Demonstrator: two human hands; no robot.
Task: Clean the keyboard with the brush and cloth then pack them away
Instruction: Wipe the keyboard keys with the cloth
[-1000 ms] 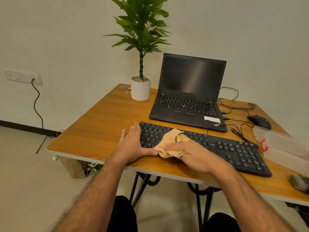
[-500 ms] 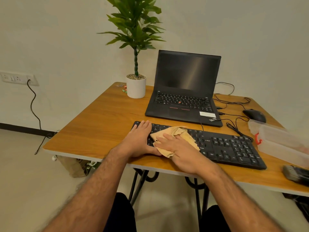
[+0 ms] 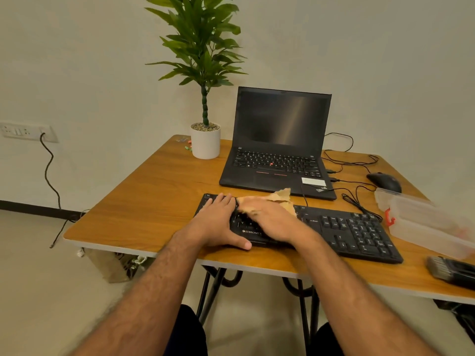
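A black keyboard (image 3: 354,232) lies along the front of the wooden table (image 3: 154,201). My left hand (image 3: 218,224) rests flat on the keyboard's left end, fingers straight, thumb at the front edge. My right hand (image 3: 272,219) presses a tan cloth (image 3: 280,197) onto the keys just right of it; the hand is blurred and covers most of the cloth. A dark brush (image 3: 452,272) lies at the table's right front edge. A clear plastic box (image 3: 421,222) with a red clip sits right of the keyboard.
An open black laptop (image 3: 277,150) stands behind the keyboard, with a potted plant (image 3: 205,140) to its left. A black mouse (image 3: 384,181) and loose cables (image 3: 357,199) lie at the back right. A wall socket (image 3: 25,131) with a hanging cord is at left.
My right hand has pushed the cloth away from me, from the keyboard's front edge up to its back rows. My left hand has stayed on the left end.
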